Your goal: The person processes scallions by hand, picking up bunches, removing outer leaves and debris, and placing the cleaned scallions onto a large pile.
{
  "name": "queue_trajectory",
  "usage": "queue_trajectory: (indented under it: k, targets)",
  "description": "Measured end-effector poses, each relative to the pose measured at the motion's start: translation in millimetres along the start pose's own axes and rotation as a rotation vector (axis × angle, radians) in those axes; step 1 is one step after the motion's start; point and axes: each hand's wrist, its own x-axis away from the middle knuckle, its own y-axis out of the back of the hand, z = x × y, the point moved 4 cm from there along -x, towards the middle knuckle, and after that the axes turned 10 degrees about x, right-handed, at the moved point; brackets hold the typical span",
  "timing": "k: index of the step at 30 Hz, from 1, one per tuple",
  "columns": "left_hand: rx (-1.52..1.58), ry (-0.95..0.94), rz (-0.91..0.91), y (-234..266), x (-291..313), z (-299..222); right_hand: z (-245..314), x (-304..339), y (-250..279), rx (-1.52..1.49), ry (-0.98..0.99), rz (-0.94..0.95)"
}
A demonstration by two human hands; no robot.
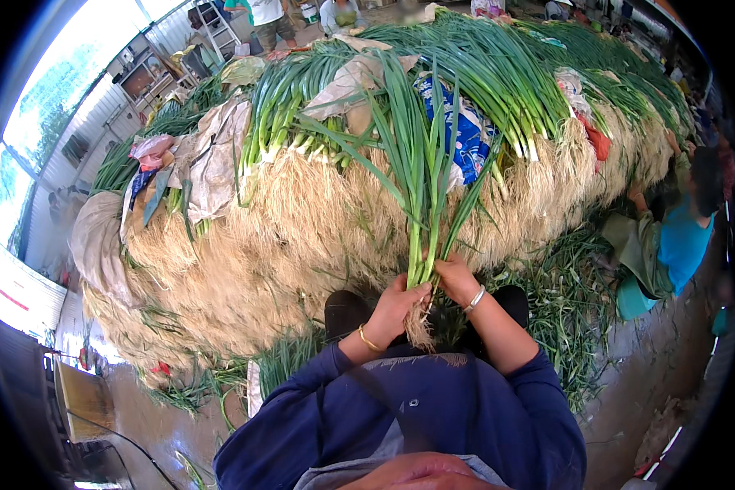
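Note:
A small bunch of green onions [417,196] stands upright before me, its leaves fanning up over the big heap and its pale roots hanging below my hands. My left hand [394,310] is closed round the base of the stalks, just above the roots. Against the right side of the same stalks, my right hand [456,280] has its fingers closed, pinching at the bunch's lower part. Its fingertips are partly hidden by the stalks. Behind the bunch rises the heap of green onions [302,204], with a thick wall of straw-coloured roots facing me.
Blue printed plastic sacking [468,135] and beige cloth sacks [220,155] lie on the heap. Stripped green leaves [567,302] litter the wet floor. At the right a co-worker in a blue top [684,241] sits by the heap. Further people and a ladder [217,31] are at the back.

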Motion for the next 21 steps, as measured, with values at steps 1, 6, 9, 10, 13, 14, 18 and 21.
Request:
queue_trajectory:
  k: [1,6,9,10,13,14,18,21]
  targets:
    - [-0.045,-0.028,-0.016,1.3,-1.9,-2.0,-6.9,4.4,6.4,0.078,-0.039,0.01]
    - [-0.048,0.007,0.016,6.4,-7.6,-1.6,-22.7,28.9,18.6,0.654,0.02,0.02]
    - [-0.063,0.069,-0.019,4.7,-5.0,-4.1,-22.4,46.0,14.3,0.598,-0.039,0.055]
    - [-0.099,0.042,-0.02,6.5,-7.2,-6.3,-13.3,52.7,8.5,0.565,-0.063,0.098]
    - [-0.032,0.001,-0.03,-1.2,-9.7,-8.2,-14.0,62.7,29.7,0.462,-0.144,0.086]
    - [-0.092,0.012,0.015,-10.8,-2.2,-17.9,-16.2,64.1,40.6,0.497,-0.153,0.117]
    - [0.13,0.119,0.044,-20.0,-11.2,-8.5,-14.8,96.7,71.7,0.527,-0.179,0.064]
    - [0.128,0.098,0.157,-26.3,-18.4,-3.8,-3.8,133.0,116.7,0.745,-0.25,0.002]
